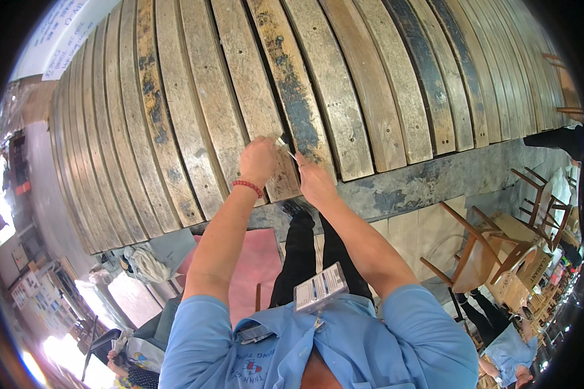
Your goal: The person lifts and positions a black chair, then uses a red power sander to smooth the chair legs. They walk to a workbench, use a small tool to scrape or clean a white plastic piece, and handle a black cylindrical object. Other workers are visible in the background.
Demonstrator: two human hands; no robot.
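Note:
Both hands are over the near edge of a slatted wooden table (344,129). My left hand (258,159), a red bead bracelet on its wrist, is closed, fingertips pinched around a small thing with a dark end (284,138). What kind of thing it is I cannot make out. Just to the right, my right hand (316,185) is closed on a thin pale stick-like tool (292,156), whose tip points toward the left fingertips. The two hands are close together but apart. Dark stains mark the slat beyond them.
Wooden chairs (472,259) stand at the lower right, near cardboard boxes (524,275) and a person in a blue shirt (511,353). A pink sheet (253,259) lies below the table's front edge. White cloth (146,264) is bundled at the left. Another person's dark-clothed leg (558,139) shows at the far right.

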